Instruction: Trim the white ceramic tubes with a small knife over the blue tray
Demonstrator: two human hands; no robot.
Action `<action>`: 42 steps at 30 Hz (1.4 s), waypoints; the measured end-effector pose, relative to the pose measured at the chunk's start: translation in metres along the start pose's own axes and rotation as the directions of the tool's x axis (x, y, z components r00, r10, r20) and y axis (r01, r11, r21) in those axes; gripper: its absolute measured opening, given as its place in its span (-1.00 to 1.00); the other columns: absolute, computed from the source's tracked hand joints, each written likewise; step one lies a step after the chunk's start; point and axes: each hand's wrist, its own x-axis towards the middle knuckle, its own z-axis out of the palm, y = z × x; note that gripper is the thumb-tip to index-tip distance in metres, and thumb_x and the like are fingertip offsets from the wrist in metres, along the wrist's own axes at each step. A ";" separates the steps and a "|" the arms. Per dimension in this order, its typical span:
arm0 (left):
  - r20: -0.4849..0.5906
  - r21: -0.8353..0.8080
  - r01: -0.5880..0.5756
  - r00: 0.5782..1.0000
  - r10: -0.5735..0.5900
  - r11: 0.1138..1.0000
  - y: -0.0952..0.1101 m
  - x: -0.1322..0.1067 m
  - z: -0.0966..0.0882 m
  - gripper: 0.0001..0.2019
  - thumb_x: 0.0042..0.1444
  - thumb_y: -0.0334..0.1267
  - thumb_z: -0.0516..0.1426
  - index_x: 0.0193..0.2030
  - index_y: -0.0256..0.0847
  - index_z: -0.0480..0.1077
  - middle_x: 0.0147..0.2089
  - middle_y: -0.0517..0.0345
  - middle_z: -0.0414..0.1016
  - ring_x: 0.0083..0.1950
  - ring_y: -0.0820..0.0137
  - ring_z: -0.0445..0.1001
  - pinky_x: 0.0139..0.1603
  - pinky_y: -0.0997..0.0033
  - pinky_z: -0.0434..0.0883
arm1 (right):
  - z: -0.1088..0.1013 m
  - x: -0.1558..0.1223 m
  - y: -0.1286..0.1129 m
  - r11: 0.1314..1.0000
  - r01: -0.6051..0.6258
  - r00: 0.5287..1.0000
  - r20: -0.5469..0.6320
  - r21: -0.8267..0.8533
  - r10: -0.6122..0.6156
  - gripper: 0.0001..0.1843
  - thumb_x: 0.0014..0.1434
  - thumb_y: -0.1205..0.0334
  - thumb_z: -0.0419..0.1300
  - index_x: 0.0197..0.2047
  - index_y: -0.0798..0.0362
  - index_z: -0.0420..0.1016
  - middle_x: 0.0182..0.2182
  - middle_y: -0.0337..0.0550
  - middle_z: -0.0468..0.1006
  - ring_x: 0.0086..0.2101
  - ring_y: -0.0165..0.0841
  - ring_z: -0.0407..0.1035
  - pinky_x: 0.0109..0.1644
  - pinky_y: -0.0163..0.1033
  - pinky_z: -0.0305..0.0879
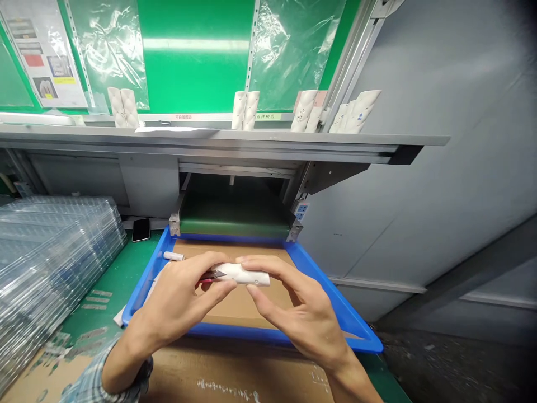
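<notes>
A white tube (pixel 245 275) with a quilted, dimpled surface lies sideways between my hands, above the blue tray. My right hand (pixel 300 296) is closed on it, fingers on top and thumb below. My left hand (pixel 188 294) is closed around a small red-handled tool (pixel 206 278) with pointed metal tips, most of it hidden by the fingers. Its tips reach the tube's left end. The left fingertips also lie close to or against the tube; exact contact is unclear.
The blue tray (pixel 335 299) has a cardboard lining and a small white tube (pixel 173 256) at its left. Behind it ends a green conveyor belt (pixel 235 210). Clear plastic trays (pixel 62 246) are stacked left, near a phone (pixel 141 230). White tubes (pixel 245 111) stand on the overhead shelf (pixel 210 143).
</notes>
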 end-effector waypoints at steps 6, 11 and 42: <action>0.042 -0.224 0.104 0.994 -0.096 0.969 0.004 0.003 -0.005 -0.70 0.45 -0.26 0.06 0.16 -0.12 0.56 -0.19 0.19 0.63 -0.33 0.41 0.43 -0.29 0.43 0.35 | -0.003 0.000 0.003 0.999 0.034 0.999 -0.021 -0.015 -0.034 -0.66 0.34 0.40 0.32 0.12 -0.10 0.62 0.01 -0.15 0.75 0.03 -0.21 0.66 0.18 -0.16 0.62; 0.001 -0.224 0.111 0.994 -0.113 0.968 0.009 0.003 -0.002 -0.68 0.35 -0.33 0.13 0.16 -0.08 0.57 -0.21 0.23 0.61 -0.34 0.42 0.40 -0.31 0.45 0.35 | -0.004 0.001 0.001 0.999 0.025 0.999 -0.044 -0.028 -0.026 -0.67 0.32 0.39 0.32 0.10 -0.10 0.63 -0.03 -0.17 0.76 -0.03 -0.22 0.68 0.14 -0.17 0.63; -0.046 -0.142 0.017 0.999 -0.024 0.990 -0.005 0.001 0.002 -0.77 0.40 -0.25 0.22 0.15 -0.04 0.53 -0.12 0.22 0.63 -0.30 0.47 0.46 -0.32 0.55 0.39 | 0.002 0.003 0.009 0.997 -0.053 0.997 0.044 -0.060 0.056 -0.69 0.38 0.28 0.37 0.15 -0.13 0.58 0.01 -0.18 0.70 -0.01 -0.25 0.62 0.12 -0.22 0.58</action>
